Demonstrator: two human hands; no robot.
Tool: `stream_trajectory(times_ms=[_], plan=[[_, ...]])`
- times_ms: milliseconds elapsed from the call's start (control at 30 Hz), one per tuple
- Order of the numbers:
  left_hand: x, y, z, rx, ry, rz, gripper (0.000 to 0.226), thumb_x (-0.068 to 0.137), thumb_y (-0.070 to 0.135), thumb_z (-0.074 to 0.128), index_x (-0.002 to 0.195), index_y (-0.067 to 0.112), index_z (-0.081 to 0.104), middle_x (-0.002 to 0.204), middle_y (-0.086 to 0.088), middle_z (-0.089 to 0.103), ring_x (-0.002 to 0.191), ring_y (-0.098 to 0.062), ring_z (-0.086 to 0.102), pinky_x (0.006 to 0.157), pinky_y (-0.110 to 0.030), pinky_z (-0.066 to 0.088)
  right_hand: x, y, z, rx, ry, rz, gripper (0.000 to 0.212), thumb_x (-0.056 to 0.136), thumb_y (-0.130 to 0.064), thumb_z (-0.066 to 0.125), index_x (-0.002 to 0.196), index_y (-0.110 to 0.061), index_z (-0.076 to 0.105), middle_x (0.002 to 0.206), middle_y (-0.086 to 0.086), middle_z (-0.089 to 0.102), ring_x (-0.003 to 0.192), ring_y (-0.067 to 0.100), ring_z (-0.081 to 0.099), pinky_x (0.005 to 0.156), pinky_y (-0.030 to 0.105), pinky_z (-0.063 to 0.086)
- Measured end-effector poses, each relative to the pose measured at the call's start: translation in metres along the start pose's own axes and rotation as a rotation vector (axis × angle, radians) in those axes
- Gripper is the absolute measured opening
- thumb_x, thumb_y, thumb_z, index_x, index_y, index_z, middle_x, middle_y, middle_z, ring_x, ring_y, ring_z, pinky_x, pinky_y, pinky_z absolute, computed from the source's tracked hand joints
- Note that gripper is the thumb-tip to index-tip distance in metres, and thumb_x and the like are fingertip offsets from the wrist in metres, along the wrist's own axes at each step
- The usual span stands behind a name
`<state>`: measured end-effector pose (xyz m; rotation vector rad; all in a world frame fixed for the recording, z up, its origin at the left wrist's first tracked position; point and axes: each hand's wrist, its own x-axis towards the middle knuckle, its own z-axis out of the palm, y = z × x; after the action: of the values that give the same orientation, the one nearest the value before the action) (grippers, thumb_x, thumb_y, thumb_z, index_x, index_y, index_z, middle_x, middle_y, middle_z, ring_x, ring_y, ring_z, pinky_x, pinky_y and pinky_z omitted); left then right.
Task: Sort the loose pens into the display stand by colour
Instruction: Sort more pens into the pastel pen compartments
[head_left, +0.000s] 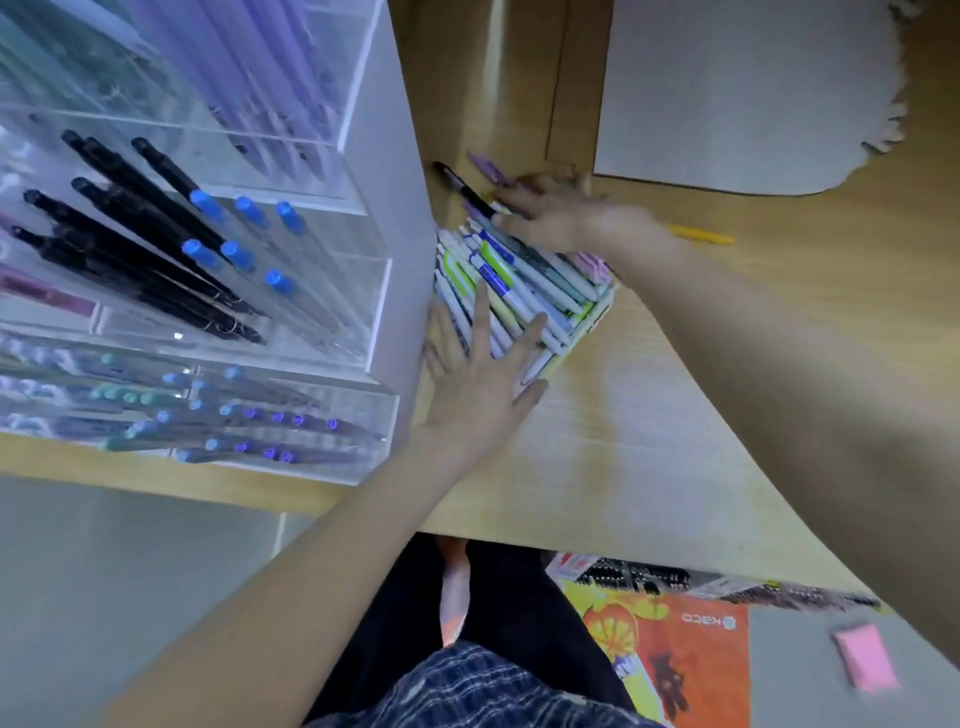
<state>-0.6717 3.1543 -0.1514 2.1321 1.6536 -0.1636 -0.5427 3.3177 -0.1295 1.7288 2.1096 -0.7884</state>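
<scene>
Spreading across the left of the view, the display stand (363, 156) is clear, hard acrylic with sharp-edged compartments; black pens with blue caps lean in one, lilac ones above, teal and purple lower down. It stands on a smooth, pale wood-grain surface (649, 441), likely slick enough for round barrels to roll. Just right of the stand lies the heap of loose pens (519, 286), light, rigid plastic tubes in white, grey, green and blue, seemingly stacked in a shallow box. The left hand (478, 379) lies flat on the heap's near side, fingers straight and spread. The right hand (561, 218) reaches over the far side, blurred; fingers seem extended, so I cannot tell whether it pinches anything. A black pen (462, 189) and purple pen (488, 166) lie beyond it, a yellow pen (701, 236) apart. Each should lift best pinched mid-barrel.
</scene>
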Motion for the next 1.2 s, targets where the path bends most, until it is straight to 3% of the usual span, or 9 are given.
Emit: stream_trajectory(times_ms=[200, 367, 467, 567, 667, 800, 900, 1067, 1200], plan=[[-0.015, 0.005, 0.017, 0.044, 0.04, -0.014, 0.089, 0.081, 0.062, 0.052, 0.145, 0.042, -0.006, 0.15, -0.011, -0.03, 0.133, -0.048, -0.026, 0.111, -0.058, 0.002, -0.034, 0.008, 0.03, -0.035, 0.042, 0.014, 0.055, 0.092, -0.065, 0.017, 0.144, -0.048, 0.01, 0.156, -0.013, 0.005, 0.139, 0.041, -0.001, 0.107, 0.064, 0.012], [-0.026, -0.011, 0.021, -0.001, 0.177, -0.004, 0.092, 0.064, 0.053, 0.074, 0.136, 0.035, 0.02, 0.154, -0.02, 0.005, 0.136, -0.053, 0.007, 0.103, -0.061, 0.027, -0.06, 0.008, 0.05, 0.015, 0.036, -0.067, 0.052, 0.094, -0.061, 0.018, 0.144, -0.048, 0.008, 0.156, -0.015, 0.005, 0.14, 0.037, 0.001, 0.108, 0.063, 0.011], [-0.025, -0.011, 0.016, -0.092, 0.16, -0.01, 0.095, 0.069, 0.055, 0.071, 0.136, 0.043, 0.006, 0.155, -0.015, -0.005, 0.139, -0.047, -0.005, 0.109, -0.057, 0.016, -0.064, 0.032, 0.04, 0.129, 0.258, -0.061, 0.05, 0.098, -0.051, 0.026, 0.146, -0.038, 0.02, 0.156, -0.005, 0.017, 0.139, 0.034, 0.015, 0.11, 0.054, 0.016], [-0.02, -0.006, 0.006, -0.099, 0.141, -0.02, 0.097, 0.074, 0.063, 0.06, 0.139, 0.05, -0.01, 0.154, -0.012, -0.017, 0.139, -0.043, -0.017, 0.112, -0.055, 0.009, -0.059, 0.091, 0.034, 0.262, 0.525, 0.24, 0.051, 0.097, -0.047, 0.03, 0.143, -0.025, 0.033, 0.151, 0.013, 0.026, 0.136, 0.038, 0.024, 0.107, 0.049, 0.022], [-0.016, 0.0, 0.003, 0.019, 0.072, -0.041, 0.097, 0.076, 0.068, 0.052, 0.139, 0.046, -0.018, 0.151, -0.012, -0.027, 0.136, -0.045, -0.023, 0.111, -0.056, 0.01, -0.06, 0.119, 0.048, 0.261, 0.455, 0.349, 0.044, 0.099, -0.034, 0.036, 0.14, -0.02, 0.04, 0.149, 0.021, 0.022, 0.133, 0.04, 0.026, 0.108, 0.045, 0.023], [-0.015, -0.001, 0.007, 0.069, 0.045, -0.049, 0.099, 0.078, 0.066, 0.053, 0.133, 0.045, -0.026, 0.149, -0.013, -0.032, 0.134, -0.046, -0.026, 0.11, -0.058, 0.009, -0.066, 0.103, 0.064, 0.254, 0.578, 0.196, 0.032, 0.097, -0.018, 0.042, 0.119, 0.0, 0.058, 0.136, 0.026, 0.039, 0.118, 0.043, 0.04, 0.104, 0.037, 0.028], [-0.016, -0.007, 0.008, 0.067, 0.054, -0.024, 0.097, 0.079, 0.063, 0.054, 0.141, 0.042, -0.018, 0.15, -0.011, -0.03, 0.135, -0.044, -0.026, 0.112, -0.055, 0.007, -0.08, 0.085, 0.08, 0.3, 0.631, 0.088, 0.029, 0.095, -0.015, 0.045, 0.106, 0.006, 0.062, 0.126, 0.026, 0.048, 0.109, 0.044, 0.046, 0.099, 0.036, 0.031], [-0.022, -0.014, 0.008, -0.008, 0.066, -0.012, 0.089, 0.082, 0.051, 0.059, 0.146, 0.039, -0.001, 0.154, -0.011, -0.02, 0.139, -0.038, -0.022, 0.115, -0.047, 0.002, -0.099, 0.053, 0.106, 0.325, 0.572, -0.047, 0.039, 0.089, 0.0, 0.05, 0.126, 0.012, 0.047, 0.134, 0.026, 0.043, 0.115, 0.044, 0.043, 0.104, 0.038, 0.029], [-0.03, -0.012, 0.009, -0.117, 0.126, -0.032, 0.082, 0.084, 0.042, 0.062, 0.147, 0.033, 0.01, 0.155, -0.013, -0.011, 0.141, -0.036, -0.016, 0.115, -0.042, 0.001, -0.12, 0.039, 0.115, 0.407, 0.549, -0.151, 0.045, 0.082, -0.002, 0.044, 0.125, 0.012, 0.047, 0.132, 0.027, 0.043, 0.121, 0.041, 0.044, 0.107, 0.033, 0.028]])
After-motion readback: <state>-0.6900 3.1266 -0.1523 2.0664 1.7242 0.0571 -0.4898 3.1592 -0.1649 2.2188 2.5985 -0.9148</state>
